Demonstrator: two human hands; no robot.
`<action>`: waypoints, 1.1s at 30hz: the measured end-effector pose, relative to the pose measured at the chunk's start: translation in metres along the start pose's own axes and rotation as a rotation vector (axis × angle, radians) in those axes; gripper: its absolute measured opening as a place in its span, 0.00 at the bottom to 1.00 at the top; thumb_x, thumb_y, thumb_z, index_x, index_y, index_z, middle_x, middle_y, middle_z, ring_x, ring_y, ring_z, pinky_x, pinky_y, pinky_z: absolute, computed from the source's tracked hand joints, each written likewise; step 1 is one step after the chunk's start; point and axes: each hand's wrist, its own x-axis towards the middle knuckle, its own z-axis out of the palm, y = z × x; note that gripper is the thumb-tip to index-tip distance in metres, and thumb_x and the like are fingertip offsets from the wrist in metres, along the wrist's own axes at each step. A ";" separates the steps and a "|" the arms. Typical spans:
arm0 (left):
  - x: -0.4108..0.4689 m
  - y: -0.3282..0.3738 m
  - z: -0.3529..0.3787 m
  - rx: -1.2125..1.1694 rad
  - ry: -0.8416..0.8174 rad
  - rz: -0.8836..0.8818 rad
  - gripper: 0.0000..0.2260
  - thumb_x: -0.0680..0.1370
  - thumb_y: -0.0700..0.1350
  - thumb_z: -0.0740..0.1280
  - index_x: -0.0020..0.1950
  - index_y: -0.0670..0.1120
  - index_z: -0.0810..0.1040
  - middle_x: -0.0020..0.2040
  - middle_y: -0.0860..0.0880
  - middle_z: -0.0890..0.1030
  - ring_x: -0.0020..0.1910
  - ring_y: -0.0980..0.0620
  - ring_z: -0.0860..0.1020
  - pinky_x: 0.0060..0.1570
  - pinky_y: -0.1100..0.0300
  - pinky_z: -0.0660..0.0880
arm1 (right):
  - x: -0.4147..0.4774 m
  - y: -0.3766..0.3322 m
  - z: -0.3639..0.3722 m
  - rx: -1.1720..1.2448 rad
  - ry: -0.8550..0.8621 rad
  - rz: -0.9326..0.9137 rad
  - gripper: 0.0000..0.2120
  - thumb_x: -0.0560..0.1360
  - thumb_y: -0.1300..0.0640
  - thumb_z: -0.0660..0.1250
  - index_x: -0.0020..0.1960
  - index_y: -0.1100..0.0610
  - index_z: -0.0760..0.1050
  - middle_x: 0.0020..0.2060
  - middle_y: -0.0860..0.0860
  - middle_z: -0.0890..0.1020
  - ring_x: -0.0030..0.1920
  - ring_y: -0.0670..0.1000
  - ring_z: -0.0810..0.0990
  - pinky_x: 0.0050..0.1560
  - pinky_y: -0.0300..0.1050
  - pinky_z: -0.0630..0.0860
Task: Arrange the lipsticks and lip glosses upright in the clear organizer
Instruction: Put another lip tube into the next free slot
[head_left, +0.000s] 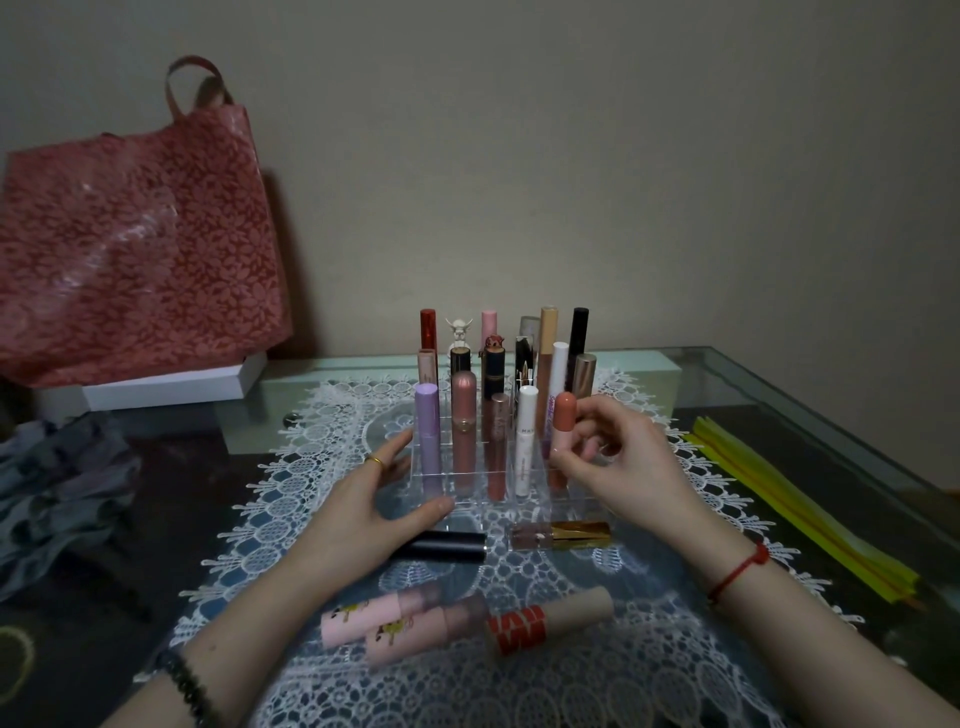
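The clear organizer (470, 506) stands on a white lace mat, with several lipsticks and glosses upright in its cells. My right hand (618, 457) pinches a coral-capped tube (563, 415) that stands upright in the front right cell. My left hand (379, 488) rests with straight fingers against the organizer's front left corner. In front of the organizer lie a black lipstick (449, 545) and a gold-capped gloss (561, 535). Nearer to me lie two pink tubes (379, 613) (426, 631) and a beige tube with a red patterned band (550, 621).
A red floral tote bag (135, 244) sits on a white box (171, 387) at the back left. Crumpled grey cloth (57, 493) lies at the left edge. Yellow strips (800, 514) run along the glass table's right side. A wall stands close behind.
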 end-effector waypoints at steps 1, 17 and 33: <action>0.000 0.000 0.000 0.000 -0.001 0.000 0.45 0.57 0.68 0.68 0.72 0.56 0.59 0.68 0.50 0.71 0.64 0.61 0.68 0.66 0.59 0.64 | 0.000 0.000 0.000 0.001 0.000 0.000 0.06 0.71 0.58 0.69 0.45 0.50 0.74 0.33 0.47 0.77 0.29 0.37 0.72 0.31 0.30 0.73; 0.000 0.000 0.000 0.008 0.000 -0.001 0.45 0.57 0.69 0.67 0.71 0.58 0.59 0.68 0.51 0.71 0.64 0.62 0.69 0.66 0.58 0.64 | 0.000 0.001 -0.001 -0.002 -0.011 0.013 0.05 0.70 0.58 0.69 0.45 0.53 0.76 0.32 0.47 0.77 0.29 0.38 0.72 0.32 0.32 0.73; -0.002 0.004 0.000 -0.011 -0.003 -0.011 0.45 0.58 0.66 0.68 0.72 0.55 0.59 0.68 0.50 0.71 0.65 0.59 0.69 0.66 0.59 0.64 | 0.001 0.000 -0.006 0.022 0.017 0.029 0.09 0.69 0.59 0.71 0.46 0.49 0.76 0.35 0.47 0.79 0.32 0.39 0.74 0.35 0.32 0.76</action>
